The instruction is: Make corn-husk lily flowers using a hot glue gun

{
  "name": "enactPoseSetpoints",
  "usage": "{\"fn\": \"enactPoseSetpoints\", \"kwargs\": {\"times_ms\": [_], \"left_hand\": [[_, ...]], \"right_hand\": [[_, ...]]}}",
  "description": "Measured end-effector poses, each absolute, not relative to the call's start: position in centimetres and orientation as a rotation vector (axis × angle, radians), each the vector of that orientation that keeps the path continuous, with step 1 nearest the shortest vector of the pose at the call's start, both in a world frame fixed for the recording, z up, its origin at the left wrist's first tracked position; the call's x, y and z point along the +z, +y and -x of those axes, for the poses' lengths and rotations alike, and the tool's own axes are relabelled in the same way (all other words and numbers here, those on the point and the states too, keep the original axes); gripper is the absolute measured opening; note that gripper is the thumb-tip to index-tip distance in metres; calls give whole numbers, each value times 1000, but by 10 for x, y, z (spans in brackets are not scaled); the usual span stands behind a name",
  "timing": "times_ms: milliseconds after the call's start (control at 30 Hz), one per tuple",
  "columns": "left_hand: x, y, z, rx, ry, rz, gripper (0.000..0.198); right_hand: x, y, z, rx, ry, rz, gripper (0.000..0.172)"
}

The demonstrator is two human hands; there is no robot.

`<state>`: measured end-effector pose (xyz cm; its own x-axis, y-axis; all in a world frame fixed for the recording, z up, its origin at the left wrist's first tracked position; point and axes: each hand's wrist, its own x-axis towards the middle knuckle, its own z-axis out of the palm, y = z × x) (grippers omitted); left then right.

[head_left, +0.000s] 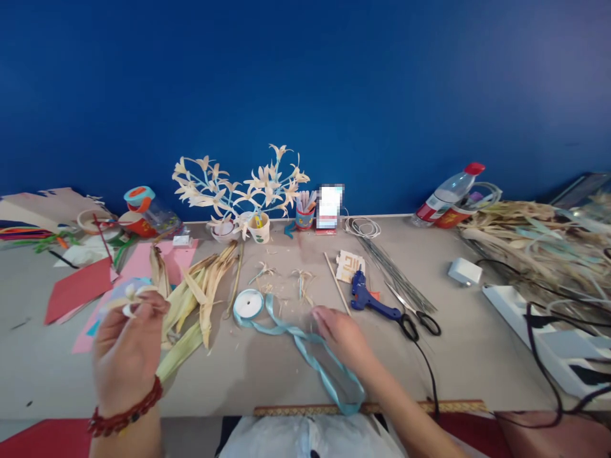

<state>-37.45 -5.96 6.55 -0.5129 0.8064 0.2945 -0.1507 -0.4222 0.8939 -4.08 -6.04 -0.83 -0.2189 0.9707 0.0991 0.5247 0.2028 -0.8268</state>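
Note:
My left hand (128, 346), with a red bead bracelet on the wrist, is raised above the table and pinches a small pale husk flower (132, 294) between its fingertips. My right hand (340, 334) reaches forward low over the table, fingers curled down onto the light blue ribbon (305, 346) that trails from its white spool (248, 303) to the front edge. Whether the fingers grip the ribbon is blurred. A pile of dried corn husk strips (198, 296) lies just right of my left hand.
A blue glue gun (370, 299), scissors (420, 321), thin wires (394, 273) and a wooden stick (337, 289) lie right of centre. Husk flower bouquet in cups (238, 191) stands at the back. Pink and red paper (79, 286) left; bottle (449, 191), husk heap (529, 242), white power strip (539, 324) right.

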Motion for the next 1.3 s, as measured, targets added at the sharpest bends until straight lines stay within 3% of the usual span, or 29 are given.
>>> {"fn": "enactPoseSetpoints", "kwargs": {"times_ms": [67,200,333,467,600,767,967,1067,1300], "left_hand": [[63,-57,369,1926,1168,-983,8],[47,-55,343,1764,1176,-1011,16],[41,-50,333,1813,1149,-982,14],[39,-47,332,1790,1119,-908,13],[32,-51,319,1714,1104,-845,15],[13,-53,289,1627,1079,-812,15],[-21,-54,256,1482,1054,-857,16],[-35,-54,250,1481,1081,-865,18],[-42,-50,253,1498,1076,-843,18]], "right_hand": [[-7,-64,23,933,-1792,1448,23],[5,-74,-2,1338,-1681,1446,38],[22,-81,-16,890,-1957,1534,25],[29,-82,-21,748,-2055,1410,26],[25,-71,-13,345,-2076,1470,23],[21,-34,4,285,-2193,1443,16],[0,35,35,173,-2374,1505,21],[-6,56,44,157,-2404,1496,13],[8,71,37,104,-2279,1597,16]]}}
